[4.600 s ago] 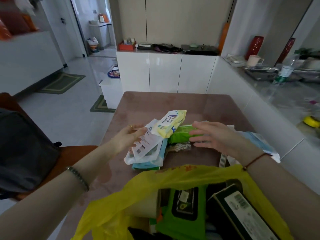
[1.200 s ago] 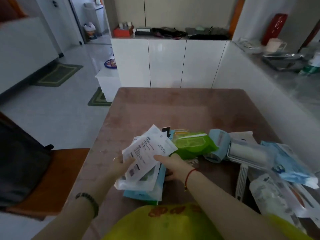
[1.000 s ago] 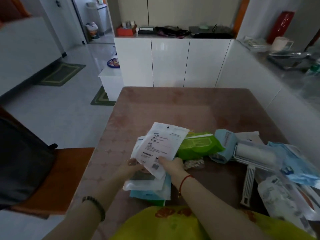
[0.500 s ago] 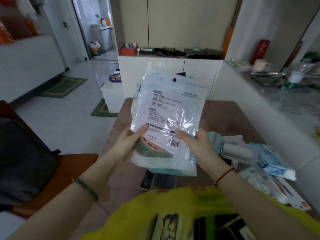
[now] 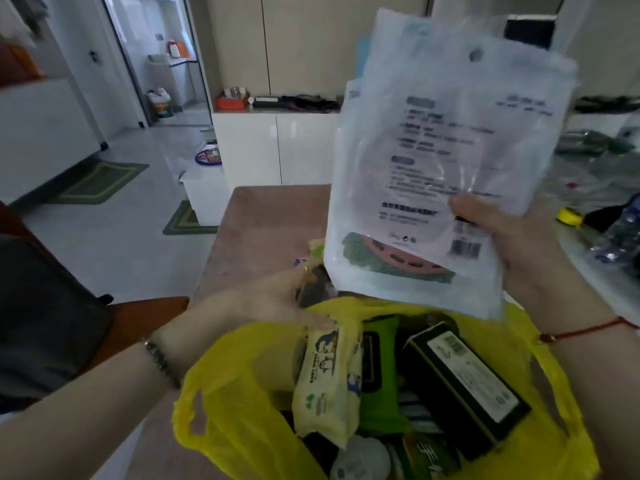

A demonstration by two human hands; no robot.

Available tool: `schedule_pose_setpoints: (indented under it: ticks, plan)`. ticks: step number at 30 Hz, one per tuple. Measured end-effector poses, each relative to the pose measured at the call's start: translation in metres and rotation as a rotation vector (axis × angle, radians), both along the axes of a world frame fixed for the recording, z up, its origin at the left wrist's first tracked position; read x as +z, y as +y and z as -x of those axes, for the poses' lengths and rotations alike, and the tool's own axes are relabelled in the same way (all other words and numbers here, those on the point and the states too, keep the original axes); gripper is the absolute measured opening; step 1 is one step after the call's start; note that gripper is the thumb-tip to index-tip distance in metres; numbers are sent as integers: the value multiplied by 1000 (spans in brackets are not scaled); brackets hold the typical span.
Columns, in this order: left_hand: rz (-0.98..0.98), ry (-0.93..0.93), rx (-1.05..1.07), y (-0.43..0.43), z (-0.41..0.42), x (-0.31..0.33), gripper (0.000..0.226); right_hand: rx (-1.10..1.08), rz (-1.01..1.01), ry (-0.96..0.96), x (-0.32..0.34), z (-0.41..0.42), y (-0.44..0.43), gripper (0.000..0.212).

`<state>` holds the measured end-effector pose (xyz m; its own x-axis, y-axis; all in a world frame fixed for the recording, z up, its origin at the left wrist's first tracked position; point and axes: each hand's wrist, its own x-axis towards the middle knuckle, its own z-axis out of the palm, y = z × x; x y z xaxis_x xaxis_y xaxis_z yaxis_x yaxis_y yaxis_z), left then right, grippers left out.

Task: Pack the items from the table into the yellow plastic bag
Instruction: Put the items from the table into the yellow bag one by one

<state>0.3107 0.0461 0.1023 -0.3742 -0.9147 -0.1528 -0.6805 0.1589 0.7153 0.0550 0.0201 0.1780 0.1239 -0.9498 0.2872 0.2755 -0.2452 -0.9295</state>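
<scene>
My right hand [image 5: 512,237] grips a stack of flat clear plastic packets [image 5: 433,168] by its lower right corner and holds it upright above the yellow plastic bag [image 5: 235,410]. The bag stands open at the table's near edge. Inside it lie a pale yellow wipes pack [image 5: 325,375], a green wipes pack [image 5: 377,393] and a black box [image 5: 464,382]. At the bag's far left rim is my left hand [image 5: 270,303], fingers stretched out and thumb resting on the top of the yellow wipes pack. The raised packets hide most of the table behind them.
The brown table [image 5: 270,220] runs away from me to a white cabinet [image 5: 277,147]. To my left an orange chair [image 5: 138,317] carries a dark bag [image 5: 41,323]. Along the right side, a grey counter [image 5: 588,202] holds bottles and clutter.
My left hand has let go of the packets and dropped to the bag's rim. The right hand alone has carried the packets up and to the right. The view has tilted down onto the bag.
</scene>
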Motion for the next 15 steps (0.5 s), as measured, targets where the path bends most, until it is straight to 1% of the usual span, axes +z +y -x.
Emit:
schedule_pose_setpoints:
  ticks: [1,2,3,4,5,6,8,9,10,12,14,15]
  plan:
    - [16,-197,-8,4,-3,-9,69,53,-37,-57,-2,7,9,35]
    - [51,-370,18,6,-5,-17,57,104,-82,-101,-7,13,16,33]
    - [108,-456,71,7,-8,-22,42,139,-131,-120,-13,17,25,34]
    - [154,-450,129,8,-9,-23,29,136,-168,-120,-22,21,33,39]
    - [187,-395,192,8,-8,-22,24,96,-180,-96,-30,20,43,45]
    - [218,-330,263,5,-8,-20,24,29,-154,-48,-39,20,50,45]
    - [232,-215,389,-2,-13,-14,31,-111,-20,114,-55,13,62,36]
    - [227,-173,428,-8,-20,-14,30,-163,67,208,-61,9,66,31]
    - [201,-115,454,-11,-24,-14,24,-205,172,318,-66,5,68,27]
    - [100,59,506,-18,-31,-15,8,-216,463,599,-72,-5,73,21]
    - [80,234,532,-18,-27,-7,5,-117,775,899,-81,-14,75,39]
    - [74,308,560,-17,-22,-2,7,-85,890,1027,-89,-17,73,42]
